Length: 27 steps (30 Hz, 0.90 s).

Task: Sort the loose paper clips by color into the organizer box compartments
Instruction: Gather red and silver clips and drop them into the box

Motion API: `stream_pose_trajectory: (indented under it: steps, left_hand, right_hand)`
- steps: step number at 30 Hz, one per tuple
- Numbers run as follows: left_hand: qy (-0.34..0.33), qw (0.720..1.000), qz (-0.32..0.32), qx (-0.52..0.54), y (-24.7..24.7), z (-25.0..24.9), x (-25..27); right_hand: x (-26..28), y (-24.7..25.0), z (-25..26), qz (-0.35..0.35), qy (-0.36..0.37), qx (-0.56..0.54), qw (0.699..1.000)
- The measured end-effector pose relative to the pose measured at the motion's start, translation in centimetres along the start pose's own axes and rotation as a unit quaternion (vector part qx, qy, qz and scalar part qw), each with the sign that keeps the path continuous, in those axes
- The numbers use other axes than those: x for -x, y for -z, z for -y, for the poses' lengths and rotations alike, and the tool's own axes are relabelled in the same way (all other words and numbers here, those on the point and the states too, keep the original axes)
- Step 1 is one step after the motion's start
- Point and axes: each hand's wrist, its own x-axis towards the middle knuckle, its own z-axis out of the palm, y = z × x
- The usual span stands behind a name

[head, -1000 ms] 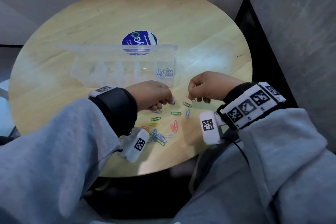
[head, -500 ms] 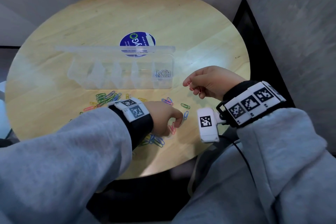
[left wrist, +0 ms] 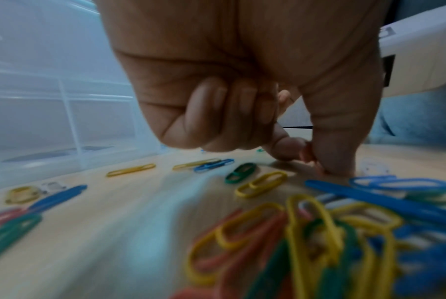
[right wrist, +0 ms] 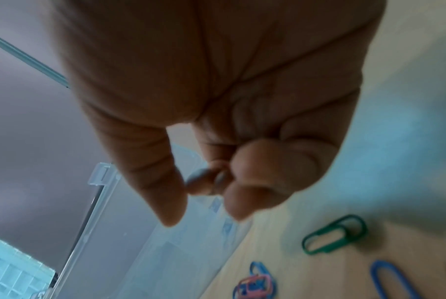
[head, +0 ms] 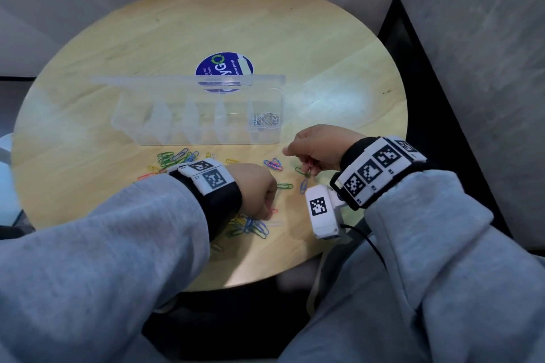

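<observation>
The clear organizer box (head: 194,138) stands open at mid-table, with a few clips in its rightmost compartment (head: 265,121). Loose coloured clips lie in front of it: a pile at the left (head: 174,158) and a blue and yellow pile (head: 250,227) nearest me. My left hand (head: 269,209) is down on the table, thumb and forefinger pinching a red clip (left wrist: 309,153). My right hand (head: 306,162) hovers by the box's right front corner, fingers curled, with what looks like a red clip (head: 309,164) under them. The right wrist view shows that hand (right wrist: 206,194) curled, its hold hidden.
A green clip (head: 284,186) and a blue clip (head: 303,186) lie between my hands. A blue round sticker (head: 224,68) sits behind the box's raised lid (head: 188,79). The round wooden table (head: 339,91) ends close to my body; grey walls rise behind and to the right.
My left hand drew back from the box front toward me and came down on a red clip by the near pile. My right hand stayed by the box's right corner, fingers still curled.
</observation>
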Motion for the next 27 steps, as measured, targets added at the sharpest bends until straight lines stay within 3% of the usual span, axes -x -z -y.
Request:
stream_pose_trajectory:
  steps: [3,6,13,17,21,25,27]
  left_hand:
    - [-0.008,1.000,0.001,0.012,-0.1,0.2,0.0]
    - [0.005,0.999,-0.002,0.036,-0.2,0.7,0.2]
    - [0.050,0.968,-0.038,0.244,0.6,3.3,1.3]
    - [0.059,0.888,-0.023,0.455,1.3,4.2,1.8]
    - [0.062,0.773,-0.062,0.629,2.0,5.0,2.0]
    - [0.058,0.673,-0.089,0.731,3.1,5.7,2.4]
    - [0.060,0.638,-0.100,0.762,3.6,5.8,2.7]
  right_hand:
    - [0.0,-0.3,0.4,-0.002,0.022,0.130,0.991]
    - [0.1,-0.9,0.8,-0.015,0.047,0.170,0.984]
    - [-0.3,-2.4,1.8,-0.051,0.065,0.267,0.960]
    - [-0.6,-3.1,2.1,-0.048,0.048,0.324,0.943]
    - [-1.2,-3.0,1.9,-0.023,0.037,0.322,0.946]
    - [-0.6,-2.1,1.8,-0.030,0.048,0.271,0.961]
    - [-0.4,-1.7,1.7,-0.027,0.049,0.256,0.965]
